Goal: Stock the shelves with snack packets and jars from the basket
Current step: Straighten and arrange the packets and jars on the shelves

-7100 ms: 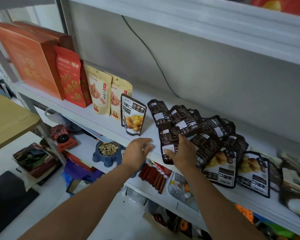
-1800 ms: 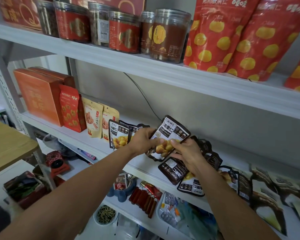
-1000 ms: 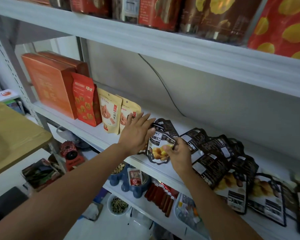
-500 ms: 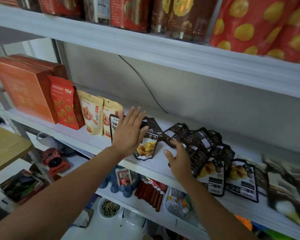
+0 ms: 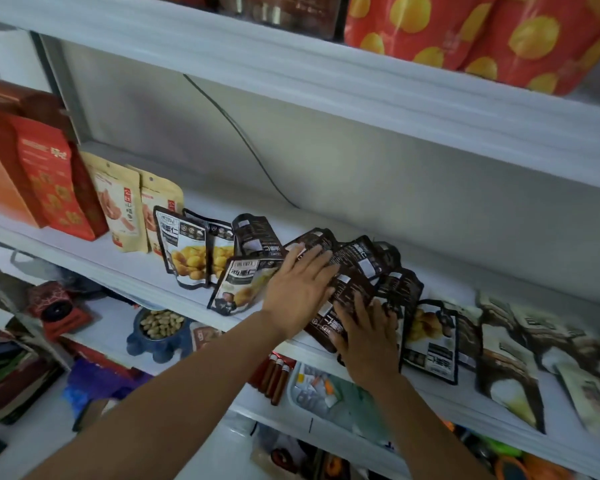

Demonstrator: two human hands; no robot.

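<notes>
Fingers of the left hand are lying straight and apart, pressing flat on the fanned pile of dark snack packets on the middle shelf. The right hand is resting just beside it, its own fingers likewise spread over a packet near the shelf's front edge. The packets are lying flat and overlapping, their long axes running from the front edge towards the back wall, tops pointing back and left. Left of the pile, two upright packets are standing face-forward, and a third packet is leaning with its top tipped rightwards.
</notes>
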